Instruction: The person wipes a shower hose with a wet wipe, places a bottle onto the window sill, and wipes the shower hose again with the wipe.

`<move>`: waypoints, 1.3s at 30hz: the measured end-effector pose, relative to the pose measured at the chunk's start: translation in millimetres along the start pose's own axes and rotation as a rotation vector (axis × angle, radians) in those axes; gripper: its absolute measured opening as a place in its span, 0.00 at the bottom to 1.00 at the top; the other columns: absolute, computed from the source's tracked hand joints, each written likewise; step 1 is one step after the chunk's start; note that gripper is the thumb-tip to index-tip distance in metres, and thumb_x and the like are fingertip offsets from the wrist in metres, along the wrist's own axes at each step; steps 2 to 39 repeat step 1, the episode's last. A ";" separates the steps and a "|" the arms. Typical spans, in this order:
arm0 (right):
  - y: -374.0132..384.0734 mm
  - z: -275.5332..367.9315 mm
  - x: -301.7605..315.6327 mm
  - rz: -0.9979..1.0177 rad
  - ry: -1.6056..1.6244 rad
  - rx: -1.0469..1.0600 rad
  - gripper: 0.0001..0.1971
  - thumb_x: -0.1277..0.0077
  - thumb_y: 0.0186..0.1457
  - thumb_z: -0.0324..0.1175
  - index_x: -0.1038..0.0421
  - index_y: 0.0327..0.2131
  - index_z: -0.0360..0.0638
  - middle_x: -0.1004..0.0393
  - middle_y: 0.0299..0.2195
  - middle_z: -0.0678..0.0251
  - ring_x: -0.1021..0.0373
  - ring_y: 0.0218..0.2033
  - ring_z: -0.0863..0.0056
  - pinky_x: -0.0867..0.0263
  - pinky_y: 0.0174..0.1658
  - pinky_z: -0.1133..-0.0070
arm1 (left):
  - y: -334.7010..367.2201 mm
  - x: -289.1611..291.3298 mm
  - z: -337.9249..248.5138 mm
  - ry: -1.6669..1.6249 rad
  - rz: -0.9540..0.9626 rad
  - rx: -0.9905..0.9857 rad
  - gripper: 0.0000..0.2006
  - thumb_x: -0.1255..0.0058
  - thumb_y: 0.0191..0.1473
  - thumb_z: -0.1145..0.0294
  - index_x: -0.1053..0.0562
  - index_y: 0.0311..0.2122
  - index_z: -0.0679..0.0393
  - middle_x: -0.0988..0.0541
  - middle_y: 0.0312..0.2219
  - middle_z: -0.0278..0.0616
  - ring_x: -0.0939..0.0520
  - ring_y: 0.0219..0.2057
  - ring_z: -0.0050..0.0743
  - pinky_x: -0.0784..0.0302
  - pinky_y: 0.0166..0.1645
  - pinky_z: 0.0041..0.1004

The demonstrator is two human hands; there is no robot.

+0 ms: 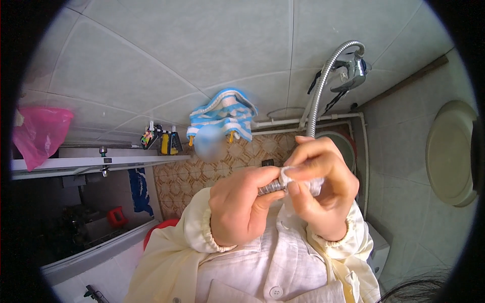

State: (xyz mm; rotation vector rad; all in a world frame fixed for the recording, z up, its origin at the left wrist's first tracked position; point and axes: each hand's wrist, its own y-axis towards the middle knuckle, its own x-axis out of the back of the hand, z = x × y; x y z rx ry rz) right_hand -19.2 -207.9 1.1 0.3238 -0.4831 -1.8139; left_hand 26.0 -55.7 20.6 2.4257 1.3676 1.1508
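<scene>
In front of my chest, my left hand [241, 204] is closed around a ribbed metal shower hose [271, 187], a short length of which shows between the hands. Right beside it, my right hand [327, 189] pinches a crumpled white cloth or tissue [317, 186] against the hose; which of the two I cannot tell. Thumb and forefinger press the white piece. Beyond the right hand, the hose rises and bends over to a chrome mixer tap [356, 76] on the tiled wall. The hose's other end is hidden.
A blue-and-white striped towel [222, 113] hangs near the wall. White pipes [283, 122] run low along it. On the left are a pink plastic bag [45, 134], a white ledge [121, 160] and a red object [117, 216]. An oval beige lid-like thing [449, 151] is at right.
</scene>
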 end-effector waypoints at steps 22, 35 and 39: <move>0.9 -0.1 0.1 0.001 0.000 0.002 0.08 0.45 0.38 0.20 0.27 0.27 0.38 0.29 0.28 0.62 0.34 0.30 0.71 0.38 0.43 0.74 | -0.2 1.3 -1.7 0.000 -0.006 0.021 0.12 0.44 0.44 0.76 0.29 0.36 0.65 0.23 0.26 0.49 0.21 0.24 0.45 0.26 0.27 0.31; 0.9 -0.1 0.1 0.001 0.000 0.002 0.08 0.45 0.38 0.20 0.27 0.27 0.38 0.29 0.28 0.62 0.34 0.30 0.71 0.38 0.43 0.74 | -0.2 1.3 -1.7 0.000 -0.006 0.021 0.12 0.44 0.44 0.76 0.29 0.36 0.65 0.23 0.26 0.49 0.21 0.24 0.45 0.26 0.27 0.31; 0.9 -0.1 0.1 0.001 0.000 0.002 0.08 0.45 0.38 0.20 0.27 0.27 0.38 0.29 0.28 0.62 0.34 0.30 0.71 0.38 0.43 0.74 | -0.2 1.3 -1.7 0.000 -0.006 0.021 0.12 0.44 0.44 0.76 0.29 0.36 0.65 0.23 0.26 0.49 0.21 0.24 0.45 0.26 0.27 0.31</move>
